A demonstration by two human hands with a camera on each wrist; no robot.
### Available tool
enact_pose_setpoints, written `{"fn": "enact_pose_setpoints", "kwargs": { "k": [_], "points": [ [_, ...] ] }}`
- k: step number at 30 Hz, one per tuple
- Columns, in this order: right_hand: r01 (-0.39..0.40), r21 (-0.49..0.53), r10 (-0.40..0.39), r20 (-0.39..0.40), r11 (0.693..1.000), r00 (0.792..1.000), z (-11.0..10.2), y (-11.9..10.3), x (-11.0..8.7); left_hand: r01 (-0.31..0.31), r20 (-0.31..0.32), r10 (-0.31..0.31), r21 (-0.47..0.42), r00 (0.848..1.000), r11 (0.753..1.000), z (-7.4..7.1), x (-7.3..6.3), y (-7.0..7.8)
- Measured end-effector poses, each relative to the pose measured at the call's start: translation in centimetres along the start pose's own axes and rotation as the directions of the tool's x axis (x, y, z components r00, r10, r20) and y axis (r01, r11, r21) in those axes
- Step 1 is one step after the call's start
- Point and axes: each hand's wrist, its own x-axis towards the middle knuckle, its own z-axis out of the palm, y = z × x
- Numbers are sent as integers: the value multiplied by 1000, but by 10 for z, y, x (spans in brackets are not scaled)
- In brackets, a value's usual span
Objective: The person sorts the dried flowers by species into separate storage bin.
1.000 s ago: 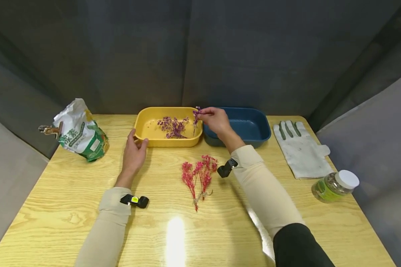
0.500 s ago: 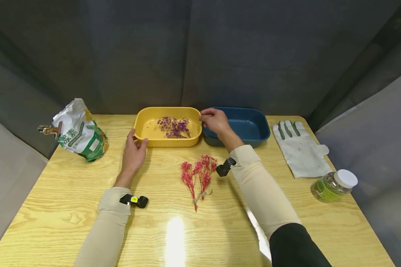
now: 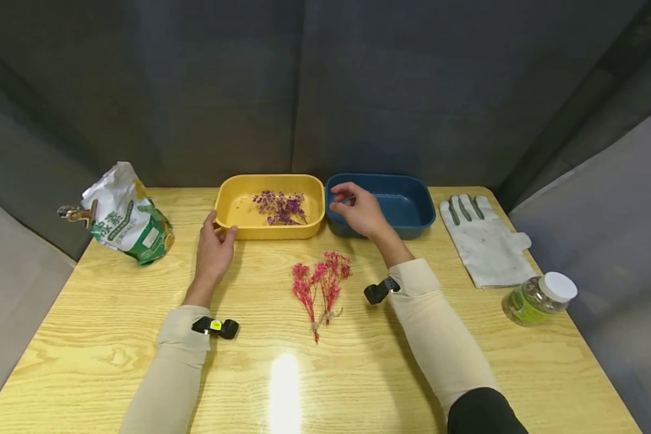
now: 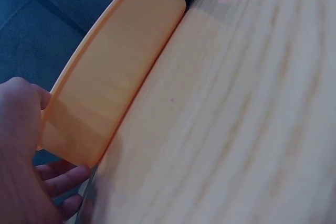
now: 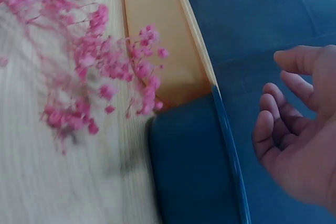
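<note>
My left hand (image 3: 213,253) grips the left front corner of a yellow plastic bin (image 3: 271,232), thumb and fingers around the corner. In the left wrist view the thumb lies at the bin's rim. A bunch of purple dried flowers (image 3: 281,208) lies inside that bin, toward its right half. My right hand (image 3: 362,212) hovers over the left part of a dark blue bin (image 3: 407,231), fingers loosely bent and holding nothing. Pink dried flowers (image 3: 320,280), tied with twine near the stems, lie on the table in front of the bins.
To the left stands a white and green bag (image 3: 132,217) with a metal clip (image 3: 78,213). A white work glove (image 3: 485,244) lies at the right, and a lidded jar (image 3: 539,299) is near the table's right edge. A dark curtain (image 3: 298,90) hangs behind.
My right hand has let go of a purple flower sprig, now lying in the yellow bin with the rest. It has then shifted right over the blue bin. The left hand stays put.
</note>
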Motion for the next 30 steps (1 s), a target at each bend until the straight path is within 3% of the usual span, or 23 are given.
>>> {"fn": "enact_pose_setpoints", "kwargs": {
  "k": [6,13,17,30],
  "points": [
    [27,0,-27,-45,1000,999,-7,12,-16,-21,-81,20,-15,996,1000,0,-1,5],
    [12,38,-8,-109,999,994,-12,28,-35,-42,-225,49,36,973,998,0,-3,12],
    [17,40,-12,-142,999,990,-14,34,-45,-47,-277,60,54,959,997,0,-5,15],
    [37,81,-13,-273,996,962,-21,63,-70,-213,-300,217,47,929,976,10,-15,33]
  ]
}}
